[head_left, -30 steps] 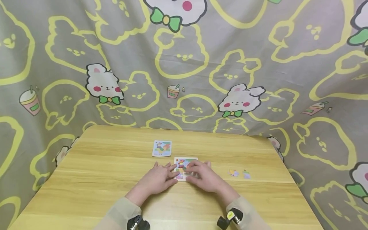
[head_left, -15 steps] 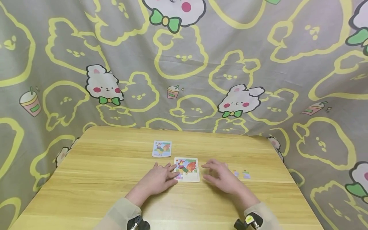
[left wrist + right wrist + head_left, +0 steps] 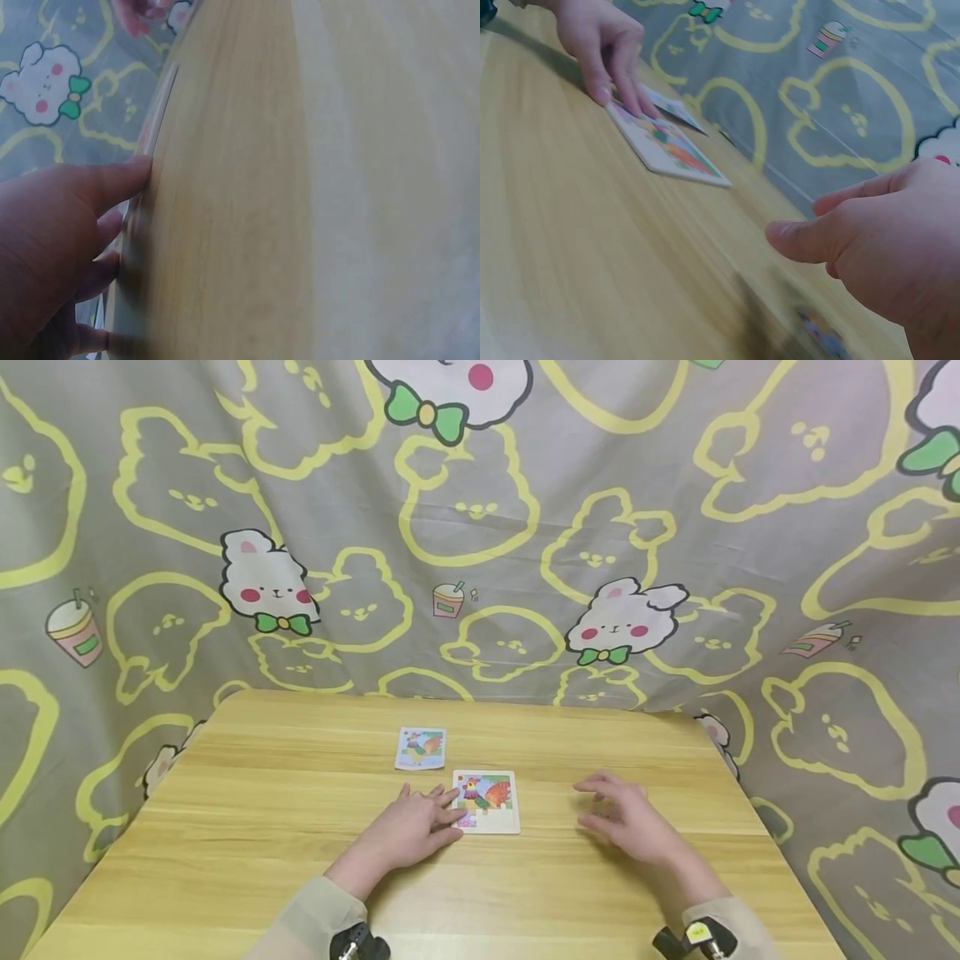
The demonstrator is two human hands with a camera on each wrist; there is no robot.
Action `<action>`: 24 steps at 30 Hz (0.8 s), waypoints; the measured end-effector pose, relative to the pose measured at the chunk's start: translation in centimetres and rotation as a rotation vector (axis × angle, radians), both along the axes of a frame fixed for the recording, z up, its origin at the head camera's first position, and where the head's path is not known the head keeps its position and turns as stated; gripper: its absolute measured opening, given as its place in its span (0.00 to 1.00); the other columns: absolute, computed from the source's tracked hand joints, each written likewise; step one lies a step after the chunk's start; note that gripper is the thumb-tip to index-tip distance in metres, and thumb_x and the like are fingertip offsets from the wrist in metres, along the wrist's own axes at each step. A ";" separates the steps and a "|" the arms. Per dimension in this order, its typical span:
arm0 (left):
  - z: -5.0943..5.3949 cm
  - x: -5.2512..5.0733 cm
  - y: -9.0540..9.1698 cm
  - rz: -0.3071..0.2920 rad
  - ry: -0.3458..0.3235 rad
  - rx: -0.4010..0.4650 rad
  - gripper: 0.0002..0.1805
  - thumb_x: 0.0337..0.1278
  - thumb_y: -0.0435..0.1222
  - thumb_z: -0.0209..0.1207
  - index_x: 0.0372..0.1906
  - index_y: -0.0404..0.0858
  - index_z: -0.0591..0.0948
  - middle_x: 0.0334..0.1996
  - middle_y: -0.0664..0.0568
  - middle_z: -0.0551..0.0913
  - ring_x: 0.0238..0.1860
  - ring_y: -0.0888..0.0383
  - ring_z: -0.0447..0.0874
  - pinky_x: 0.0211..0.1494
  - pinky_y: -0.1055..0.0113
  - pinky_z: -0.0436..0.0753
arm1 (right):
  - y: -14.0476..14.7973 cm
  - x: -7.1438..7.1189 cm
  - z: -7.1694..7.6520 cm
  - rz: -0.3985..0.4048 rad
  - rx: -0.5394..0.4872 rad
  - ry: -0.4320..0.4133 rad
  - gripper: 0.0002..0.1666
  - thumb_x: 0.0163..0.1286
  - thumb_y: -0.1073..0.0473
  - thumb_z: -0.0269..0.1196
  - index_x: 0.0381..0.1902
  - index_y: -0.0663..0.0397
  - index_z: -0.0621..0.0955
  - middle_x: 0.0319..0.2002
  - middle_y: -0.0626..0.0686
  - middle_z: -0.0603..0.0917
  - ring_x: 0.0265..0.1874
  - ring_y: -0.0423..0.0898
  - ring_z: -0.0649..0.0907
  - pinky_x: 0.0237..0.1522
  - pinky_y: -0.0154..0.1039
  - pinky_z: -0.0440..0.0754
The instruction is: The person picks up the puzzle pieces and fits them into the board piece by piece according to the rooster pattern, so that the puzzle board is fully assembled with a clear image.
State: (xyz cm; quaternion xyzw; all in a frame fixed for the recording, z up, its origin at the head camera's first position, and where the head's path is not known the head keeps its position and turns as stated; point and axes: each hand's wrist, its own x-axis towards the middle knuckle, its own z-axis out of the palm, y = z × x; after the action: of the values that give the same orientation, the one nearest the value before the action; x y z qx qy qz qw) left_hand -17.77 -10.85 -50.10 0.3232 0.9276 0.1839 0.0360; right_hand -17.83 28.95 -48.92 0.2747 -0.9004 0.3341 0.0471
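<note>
A jigsaw puzzle board with a rooster picture lies flat near the middle of the table, its lower right part pale and without pieces. My left hand rests at its left side, fingertips touching the edge and lower left corner; the left wrist view shows the thumb against the board's thin edge. Off to the right, my right hand hovers above the table, fingers loosely bent and nothing visible between them. Loose puzzle pieces lie beneath it, hidden by the hand in the head view.
Behind the board and slightly left lies a small card with the same rooster picture. The wooden table is bordered at the back and sides by a grey patterned curtain.
My right hand has left the board and moved right, over the loose pieces, uncovering the rooster picture. My left hand has stayed at the board's left edge.
</note>
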 end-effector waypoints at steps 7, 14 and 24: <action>0.1 0.1 0.1 0.000 -0.005 0.007 0.23 0.77 0.50 0.60 0.67 0.46 0.85 0.74 0.45 0.74 0.74 0.36 0.69 0.69 0.19 0.56 | 2.3 0.1 -0.7 -0.054 0.010 0.014 0.30 0.62 0.63 0.79 0.61 0.61 0.84 0.55 0.50 0.84 0.44 0.48 0.85 0.55 0.57 0.60; 0.1 0.1 0.0 0.006 -0.005 0.017 0.22 0.76 0.50 0.61 0.66 0.46 0.86 0.74 0.45 0.74 0.74 0.37 0.69 0.69 0.19 0.56 | 3.9 -0.1 -1.5 -0.101 0.020 -0.018 0.24 0.65 0.60 0.77 0.58 0.59 0.86 0.52 0.48 0.84 0.47 0.50 0.83 0.49 0.53 0.57; -0.1 0.0 0.0 0.014 -0.018 0.020 0.23 0.76 0.50 0.61 0.67 0.46 0.85 0.74 0.45 0.74 0.75 0.37 0.69 0.70 0.19 0.55 | 4.4 -0.2 -1.7 -0.133 0.056 -0.090 0.16 0.71 0.59 0.73 0.55 0.53 0.87 0.49 0.45 0.84 0.48 0.50 0.82 0.48 0.52 0.57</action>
State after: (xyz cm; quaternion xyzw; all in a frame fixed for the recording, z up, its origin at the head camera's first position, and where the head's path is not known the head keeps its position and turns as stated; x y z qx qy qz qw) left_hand -17.72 -10.87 -50.23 0.3155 0.9275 0.1962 0.0401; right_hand -18.08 33.38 -50.65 0.2002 -0.9269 0.3169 0.0207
